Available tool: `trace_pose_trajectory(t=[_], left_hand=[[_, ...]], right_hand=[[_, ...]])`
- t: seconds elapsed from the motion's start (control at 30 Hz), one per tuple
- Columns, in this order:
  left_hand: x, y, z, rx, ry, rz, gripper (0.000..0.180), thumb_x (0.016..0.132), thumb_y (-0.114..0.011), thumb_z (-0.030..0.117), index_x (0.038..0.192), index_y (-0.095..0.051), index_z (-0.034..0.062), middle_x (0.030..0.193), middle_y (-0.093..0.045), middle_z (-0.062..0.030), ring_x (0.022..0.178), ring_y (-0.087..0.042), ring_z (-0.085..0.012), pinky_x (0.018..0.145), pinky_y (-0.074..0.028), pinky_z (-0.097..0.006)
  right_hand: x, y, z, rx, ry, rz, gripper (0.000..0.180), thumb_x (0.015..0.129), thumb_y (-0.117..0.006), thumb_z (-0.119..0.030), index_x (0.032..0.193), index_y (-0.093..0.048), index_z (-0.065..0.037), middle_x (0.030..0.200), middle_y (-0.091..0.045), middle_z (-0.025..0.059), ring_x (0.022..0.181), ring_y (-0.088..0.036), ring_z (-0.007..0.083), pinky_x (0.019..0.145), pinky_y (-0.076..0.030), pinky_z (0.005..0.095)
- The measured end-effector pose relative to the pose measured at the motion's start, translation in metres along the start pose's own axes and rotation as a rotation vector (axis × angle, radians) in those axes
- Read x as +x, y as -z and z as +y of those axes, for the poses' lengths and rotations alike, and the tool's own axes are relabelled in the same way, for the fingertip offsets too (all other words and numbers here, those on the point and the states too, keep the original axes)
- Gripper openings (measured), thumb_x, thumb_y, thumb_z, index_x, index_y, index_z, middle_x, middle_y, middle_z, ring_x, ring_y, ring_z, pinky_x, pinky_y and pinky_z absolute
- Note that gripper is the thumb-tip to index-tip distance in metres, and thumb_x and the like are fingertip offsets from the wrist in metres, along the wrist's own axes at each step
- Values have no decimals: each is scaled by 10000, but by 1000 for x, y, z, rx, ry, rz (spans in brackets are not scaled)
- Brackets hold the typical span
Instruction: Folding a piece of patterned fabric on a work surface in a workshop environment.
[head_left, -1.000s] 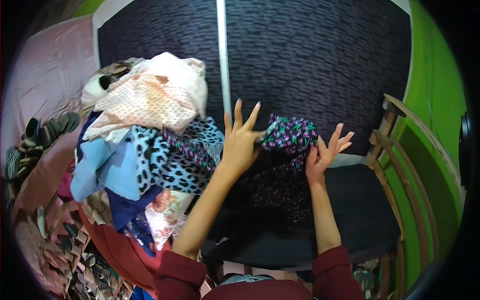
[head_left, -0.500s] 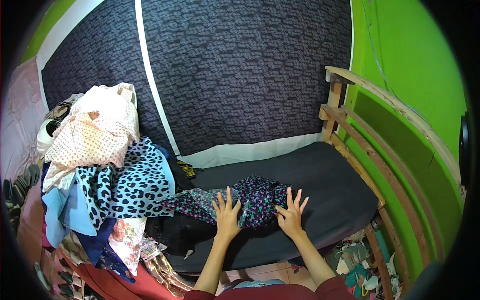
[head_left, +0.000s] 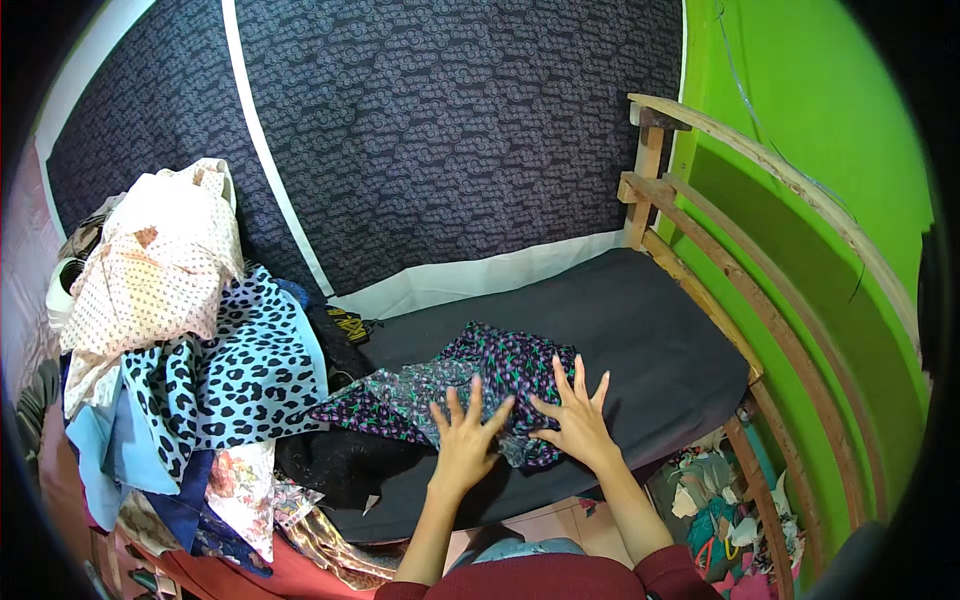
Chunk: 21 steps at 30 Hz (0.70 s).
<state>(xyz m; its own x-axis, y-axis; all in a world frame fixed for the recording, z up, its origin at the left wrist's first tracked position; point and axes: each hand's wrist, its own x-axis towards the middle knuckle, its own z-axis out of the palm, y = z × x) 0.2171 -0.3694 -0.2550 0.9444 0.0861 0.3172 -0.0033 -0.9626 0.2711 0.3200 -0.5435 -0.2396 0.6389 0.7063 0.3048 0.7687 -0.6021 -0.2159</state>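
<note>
A crumpled dark garment [head_left: 510, 355] with small purple and green flowers lies on a dark-covered mattress [head_left: 660, 320] in front of me. Part of it is turned over, showing a paler greyish side. My left hand [head_left: 465, 440] is over its near middle part, fingers spread. At its near right edge is my right hand [head_left: 580, 425], also spread, with the fingertips on or just above the fabric; firm contact cannot be made out. Neither hand grips the cloth. The garment's left end reaches a blue leopard-print cloth [head_left: 260, 365].
A tall heap of clothes, topped by a cream patterned garment [head_left: 165, 260], stands at the left. Black fabric [head_left: 345, 465] lies near the mattress's front. A wooden rail frame [head_left: 740, 270] bounds the right side, with fabric scraps [head_left: 720, 500] below it. A dark patterned curtain [head_left: 450, 150] hangs behind.
The garment lies more spread out, with more of its paler side showing. My fingers have opened wider over it. The whole view has shifted slightly.
</note>
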Motion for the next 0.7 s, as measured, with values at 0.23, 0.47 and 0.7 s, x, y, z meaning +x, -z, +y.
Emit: trace_pose_trajectory(t=[0.23,0.47,0.7], left_hand=[[-10,-19,-44,109,70,-66,764,568,-808,311,1268,-517,218,1480,-147,-198,1336,-105,-480,1006,-111,-681],[-11,-35,-64,52,-14,-33,601,635,-715,70,1202,-579,215,1359,-441,-87,1307,-280,-411,1037,-165,-632],[-8,-21,-66,-220,12,279,362,626,-582,-42,949,-664,98,869,-674,-76,822,-633,-238,862,-427,-393]], right_hand=[[-26,-22,12,203,-160,105,429,701,-689,-114,1122,-641,-179,1444,-312,124,1373,-128,384,1028,12,652],[-29,-65,28,1091,-510,621,249,920,-501,-207,1099,-506,-33,975,-616,120,916,-589,185,798,-458,319],[17,-24,70,637,-210,896,380,967,-423,-337,828,-570,-16,601,-545,29,577,-507,75,519,-411,251]])
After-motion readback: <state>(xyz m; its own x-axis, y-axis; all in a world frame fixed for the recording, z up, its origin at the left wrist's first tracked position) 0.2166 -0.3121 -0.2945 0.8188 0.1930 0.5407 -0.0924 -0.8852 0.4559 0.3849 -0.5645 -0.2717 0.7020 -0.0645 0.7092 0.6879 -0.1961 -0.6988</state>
